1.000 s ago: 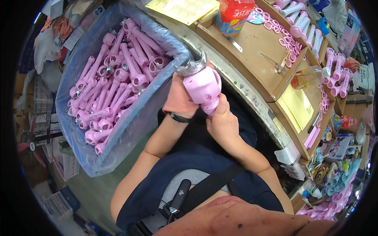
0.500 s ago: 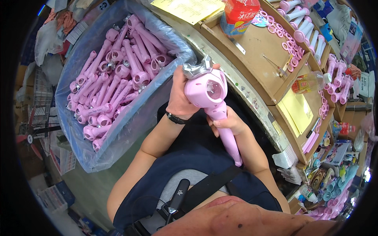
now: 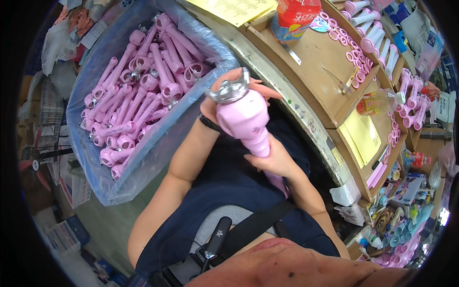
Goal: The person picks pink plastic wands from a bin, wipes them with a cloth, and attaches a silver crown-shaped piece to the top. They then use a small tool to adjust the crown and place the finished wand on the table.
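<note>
A pink toy wand (image 3: 243,117) with a bulbous head and a silver crown (image 3: 230,91) is held upright over my lap, its crown toward the bench. My right hand (image 3: 275,160) wraps round the handle just below the head. Behind the crown and head is my left hand (image 3: 208,108), its fingers stretched out and apart. Part of its palm is hidden by the wand, so whether it touches the crown is hard to tell. The handle's lower end runs down beside my right forearm.
At left stands a blue-lined bin (image 3: 158,155) full of similar wands. Along the right runs a bench with a cardboard tray (image 3: 296,79) holding pink rings (image 3: 355,60), a screwdriver (image 3: 337,79) and a red drink package (image 3: 296,19). A plastic bottle (image 3: 377,102) lies beside yellow paper (image 3: 361,136).
The wand has turned, so the round opening in its head no longer faces up. My left hand's fingers have loosened from the head and stretched out. My right hand still grips the handle.
</note>
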Available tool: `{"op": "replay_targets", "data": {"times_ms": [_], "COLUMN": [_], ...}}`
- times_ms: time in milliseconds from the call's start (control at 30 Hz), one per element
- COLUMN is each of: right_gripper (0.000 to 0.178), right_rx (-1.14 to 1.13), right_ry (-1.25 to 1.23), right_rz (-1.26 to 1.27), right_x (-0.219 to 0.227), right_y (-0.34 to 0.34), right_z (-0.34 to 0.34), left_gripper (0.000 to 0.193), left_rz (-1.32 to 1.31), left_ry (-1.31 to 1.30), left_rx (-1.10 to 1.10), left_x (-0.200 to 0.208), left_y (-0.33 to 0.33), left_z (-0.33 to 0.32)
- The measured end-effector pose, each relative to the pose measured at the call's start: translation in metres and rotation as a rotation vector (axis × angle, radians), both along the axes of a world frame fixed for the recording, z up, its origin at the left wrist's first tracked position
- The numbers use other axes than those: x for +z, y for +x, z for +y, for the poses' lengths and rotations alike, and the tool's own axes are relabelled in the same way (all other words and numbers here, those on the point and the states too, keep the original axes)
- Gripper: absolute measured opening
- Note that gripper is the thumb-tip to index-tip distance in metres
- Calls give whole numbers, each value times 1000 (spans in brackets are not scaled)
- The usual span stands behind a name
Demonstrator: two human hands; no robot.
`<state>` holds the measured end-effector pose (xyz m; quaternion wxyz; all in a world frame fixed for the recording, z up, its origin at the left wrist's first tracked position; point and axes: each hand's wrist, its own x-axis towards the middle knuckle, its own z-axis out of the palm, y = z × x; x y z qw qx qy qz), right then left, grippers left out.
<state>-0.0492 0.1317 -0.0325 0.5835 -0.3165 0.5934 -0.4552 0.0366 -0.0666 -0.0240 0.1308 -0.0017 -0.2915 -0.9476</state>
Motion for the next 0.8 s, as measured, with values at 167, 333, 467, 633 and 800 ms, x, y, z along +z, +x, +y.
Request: {"op": "replay_targets", "data": {"times_ms": [167,333,467,633,800], "right_gripper": [49,48,49,43,43], "right_rx": [-165,-214,-99,-205,-65], "right_ry": [111,55,-11,86,41], "right_rz": [121,536,283,95,-148], "right_x": [-5,-7,-5,-14,-24], "right_y": [1,14,8,-2,-12], "right_z": [-8,3,1,-9,8], "left_gripper": [55,47,63,64,65], "left_rz": [-438,-246,65,-703,-363], "left_ry": [-817,-633,-272,-1274,-548], "left_rx": [875,374,225,1024,316], "left_x": [-9,-5,4,3,-2], "left_y": [5,10,-4,-2,-3], "left_z": [62,33,20,73,40]}}
